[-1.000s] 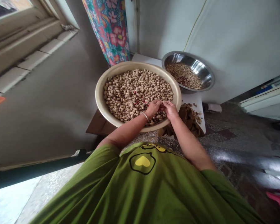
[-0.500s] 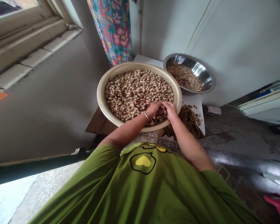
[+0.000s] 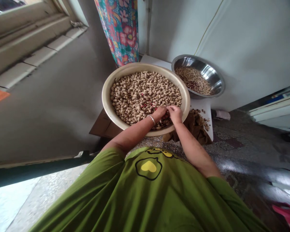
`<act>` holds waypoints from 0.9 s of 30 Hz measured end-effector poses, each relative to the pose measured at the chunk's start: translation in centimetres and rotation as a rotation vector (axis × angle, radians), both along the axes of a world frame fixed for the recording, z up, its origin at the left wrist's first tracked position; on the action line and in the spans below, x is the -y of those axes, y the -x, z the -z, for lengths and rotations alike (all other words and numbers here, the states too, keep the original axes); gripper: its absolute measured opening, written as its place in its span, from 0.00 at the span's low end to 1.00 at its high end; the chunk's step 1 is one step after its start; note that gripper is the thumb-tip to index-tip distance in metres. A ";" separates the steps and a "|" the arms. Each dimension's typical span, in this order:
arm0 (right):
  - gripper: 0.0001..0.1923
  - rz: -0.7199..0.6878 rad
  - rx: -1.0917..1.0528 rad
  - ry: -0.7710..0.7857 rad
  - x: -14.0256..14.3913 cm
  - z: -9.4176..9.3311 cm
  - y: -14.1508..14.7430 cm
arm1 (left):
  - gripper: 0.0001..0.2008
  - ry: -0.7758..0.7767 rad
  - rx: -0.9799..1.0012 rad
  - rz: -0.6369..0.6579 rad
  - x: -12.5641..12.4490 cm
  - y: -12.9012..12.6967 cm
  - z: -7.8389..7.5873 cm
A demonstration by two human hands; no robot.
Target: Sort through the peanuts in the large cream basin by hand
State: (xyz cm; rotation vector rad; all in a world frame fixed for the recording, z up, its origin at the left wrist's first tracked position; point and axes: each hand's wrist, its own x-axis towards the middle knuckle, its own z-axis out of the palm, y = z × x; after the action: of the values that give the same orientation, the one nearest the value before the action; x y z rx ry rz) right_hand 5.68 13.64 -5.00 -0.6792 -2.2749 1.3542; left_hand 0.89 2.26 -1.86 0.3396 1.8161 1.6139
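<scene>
Left hand (image 3: pixel 159 113): fingers curled, pinching something small, unclear what, over the round cream basin (image 3: pixel 106 96) of unshelled peanuts (image 3: pixel 140 93).
Right hand (image 3: pixel 175 113): curled likewise, fingertips meeting the left's.
Room: near the basin's front rim.

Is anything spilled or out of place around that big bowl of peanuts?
Yes, a little. Some loose bits lie scattered on the white board right of the cream basin, outside any bowl. A few red kernels sit bare among the unshelled peanuts, near both hands.

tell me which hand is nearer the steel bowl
Right. The right hand is at the near right rim of the basin, closer to the steel bowl; the left hand sits just beside it, farther away.
</scene>
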 end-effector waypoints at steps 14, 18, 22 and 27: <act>0.21 -0.076 -0.377 1.031 -1.6 -3.3 -1.9 | 0.20 -0.082 -0.218 0.128 -0.5 0.4 1.5; 0.21 -0.079 -0.350 1.050 -1.7 -3.8 -2.3 | 0.14 -0.193 -0.078 0.151 -0.6 0.4 2.0; 0.24 -0.065 -0.297 0.986 -1.5 -3.9 -2.2 | 0.11 -0.244 -0.144 0.098 -0.8 0.8 2.5; 0.27 -0.044 -0.164 0.853 -0.9 -3.6 -1.7 | 0.09 -0.119 -0.540 0.021 -0.7 0.9 2.1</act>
State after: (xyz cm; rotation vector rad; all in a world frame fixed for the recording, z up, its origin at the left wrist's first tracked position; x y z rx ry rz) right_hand 7.33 14.49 -1.44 -0.7190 -1.5262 2.3156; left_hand 0.01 2.92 -3.97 0.9189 2.0903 1.7312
